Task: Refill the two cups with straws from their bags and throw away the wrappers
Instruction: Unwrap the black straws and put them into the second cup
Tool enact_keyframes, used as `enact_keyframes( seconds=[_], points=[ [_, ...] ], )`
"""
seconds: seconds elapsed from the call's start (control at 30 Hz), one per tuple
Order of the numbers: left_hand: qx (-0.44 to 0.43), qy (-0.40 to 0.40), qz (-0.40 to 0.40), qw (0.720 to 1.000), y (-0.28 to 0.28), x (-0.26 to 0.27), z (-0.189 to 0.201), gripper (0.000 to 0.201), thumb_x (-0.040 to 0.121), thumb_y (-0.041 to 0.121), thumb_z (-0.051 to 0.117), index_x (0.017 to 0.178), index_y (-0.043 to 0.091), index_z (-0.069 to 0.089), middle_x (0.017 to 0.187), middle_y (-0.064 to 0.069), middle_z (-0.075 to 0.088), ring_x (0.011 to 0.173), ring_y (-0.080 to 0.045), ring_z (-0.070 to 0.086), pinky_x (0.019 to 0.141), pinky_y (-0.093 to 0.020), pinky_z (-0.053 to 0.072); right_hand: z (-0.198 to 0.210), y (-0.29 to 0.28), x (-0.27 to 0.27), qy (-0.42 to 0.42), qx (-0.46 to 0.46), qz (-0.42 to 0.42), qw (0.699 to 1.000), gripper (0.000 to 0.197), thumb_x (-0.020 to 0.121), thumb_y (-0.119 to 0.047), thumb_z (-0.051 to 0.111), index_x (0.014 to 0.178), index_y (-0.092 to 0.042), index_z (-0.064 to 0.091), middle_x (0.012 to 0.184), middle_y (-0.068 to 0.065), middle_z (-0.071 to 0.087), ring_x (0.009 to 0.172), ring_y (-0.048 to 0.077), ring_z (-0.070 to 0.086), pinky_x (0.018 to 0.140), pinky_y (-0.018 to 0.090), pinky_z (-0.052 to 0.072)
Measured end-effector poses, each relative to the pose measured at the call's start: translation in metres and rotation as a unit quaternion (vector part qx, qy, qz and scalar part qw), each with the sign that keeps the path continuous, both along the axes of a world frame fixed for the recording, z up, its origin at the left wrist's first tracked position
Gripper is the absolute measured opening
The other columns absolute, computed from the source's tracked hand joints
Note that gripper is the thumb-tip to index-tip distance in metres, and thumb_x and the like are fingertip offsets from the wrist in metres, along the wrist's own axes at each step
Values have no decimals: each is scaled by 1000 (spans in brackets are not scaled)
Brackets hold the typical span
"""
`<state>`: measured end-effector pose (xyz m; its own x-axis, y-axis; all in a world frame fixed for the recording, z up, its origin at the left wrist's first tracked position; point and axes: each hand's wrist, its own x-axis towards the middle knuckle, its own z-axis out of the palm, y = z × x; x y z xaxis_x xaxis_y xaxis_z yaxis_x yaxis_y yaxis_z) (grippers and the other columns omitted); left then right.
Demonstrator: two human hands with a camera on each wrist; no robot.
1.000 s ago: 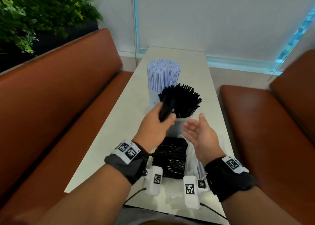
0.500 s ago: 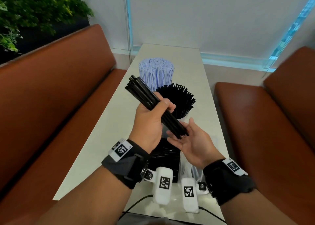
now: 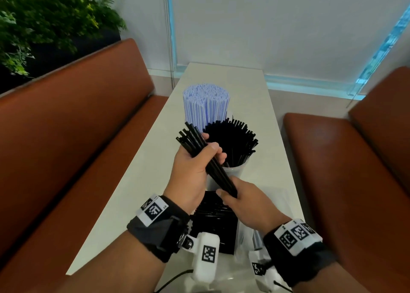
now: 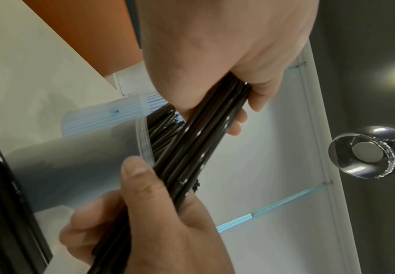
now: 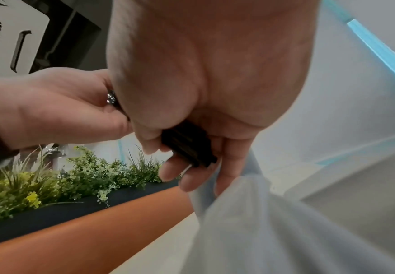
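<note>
My left hand grips a bundle of black straws around its middle, tilted up to the left, just in front of the clear cup of black straws. My right hand closes its thumb and fingers on the bundle's lower end; the same grip shows in the right wrist view. Behind stands the cup of blue-striped straws. A clear bag with black straws lies on the table under my wrists.
The long white table runs away from me between two brown benches. Green plants stand behind the left bench. A loose clear wrapper lies below my right hand.
The left hand lifted the black bundle out from the cup and tilted it; the right hand went from open below it to holding its lower end.
</note>
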<state>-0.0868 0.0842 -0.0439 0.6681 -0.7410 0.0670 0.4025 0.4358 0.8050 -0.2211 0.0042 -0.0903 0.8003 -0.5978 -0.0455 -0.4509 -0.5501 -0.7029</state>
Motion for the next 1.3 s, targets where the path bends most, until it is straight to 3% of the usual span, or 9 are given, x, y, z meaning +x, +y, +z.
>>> enact_keyframes(
  seconds=[0.1, 0.23, 0.4, 0.63, 0.83, 1.0, 1.07, 1.17, 1.3],
  points=[
    [7, -56, -5, 998, -2, 4, 10, 7, 89, 11, 64, 93, 13, 59, 73, -6, 57, 69, -21, 58, 76, -36, 54, 0, -1, 2, -25, -11, 2, 1000, 23, 88, -57, 61, 98, -36, 59, 85, -7, 66, 76, 5, 61, 74, 35, 55],
    [24, -89, 30, 995, -12, 30, 25, 12, 94, 7, 60, 86, 16, 57, 70, -4, 57, 64, -19, 58, 70, -38, 53, 2, -18, -8, -42, -29, 42, 998, 59, 71, -50, 62, 127, -59, 45, 105, -30, 51, 103, -4, 48, 83, 12, 39],
    [114, -106, 1, 988, -33, 48, 32, 10, 96, 7, 61, 88, 12, 56, 68, -1, 61, 65, -17, 63, 67, -37, 57, 0, -44, -9, 51, -49, -34, 997, 61, 77, -43, 54, 134, -52, 37, 69, -6, 60, 66, 6, 59, 60, 26, 46],
    [80, -112, 113, 984, -59, 57, 51, 14, 94, 4, 57, 87, 14, 52, 62, 1, 57, 60, -17, 57, 65, -36, 55, -10, -59, 10, 78, -107, -63, 989, 21, 98, -37, 46, 116, -37, 55, 100, -5, 63, 92, 20, 59, 80, 39, 51],
    [39, -125, 179, 975, -67, 62, 55, 11, 94, 11, 58, 89, 17, 52, 63, 6, 60, 61, -16, 59, 65, -36, 57, -16, -63, 10, 49, -108, -57, 991, 14, 97, -50, 50, 102, -39, 57, 92, -15, 59, 99, 19, 54, 74, 34, 43],
    [190, -338, 132, 912, -63, 55, 24, 18, 90, 28, 66, 81, 15, 58, 67, 1, 62, 61, -10, 59, 61, -28, 48, -13, -59, 14, 65, -118, -84, 987, 31, 93, -66, 48, 104, -39, 59, 91, -17, 56, 100, 15, 51, 70, 33, 41],
    [243, -410, 90, 875, -59, 50, 9, 21, 85, 33, 73, 76, 21, 58, 76, 0, 62, 76, -13, 62, 68, -28, 49, -13, -58, 15, 61, -127, -88, 986, 29, 96, -64, 45, 100, -39, 58, 89, -18, 54, 98, 17, 52, 67, 33, 39],
    [300, -476, 50, 826, -54, 44, -6, 32, 79, 34, 81, 84, 39, 50, 106, 3, 48, 116, -20, 47, 100, -35, 44, -13, -57, 15, 65, -134, -86, 985, 29, 97, -64, 43, 98, -40, 58, 85, -18, 49, 93, 16, 46, 62, 32, 35],
    [274, -463, 59, 841, -47, 47, -8, 78, 73, 47, 84, 138, 30, 43, 135, 7, 34, 131, -12, 38, 112, -26, 34, -11, -59, 15, 78, -128, -79, 985, 29, 97, -62, 44, 100, -38, 59, 88, -15, 50, 95, 17, 46, 65, 33, 34]
  ],
)
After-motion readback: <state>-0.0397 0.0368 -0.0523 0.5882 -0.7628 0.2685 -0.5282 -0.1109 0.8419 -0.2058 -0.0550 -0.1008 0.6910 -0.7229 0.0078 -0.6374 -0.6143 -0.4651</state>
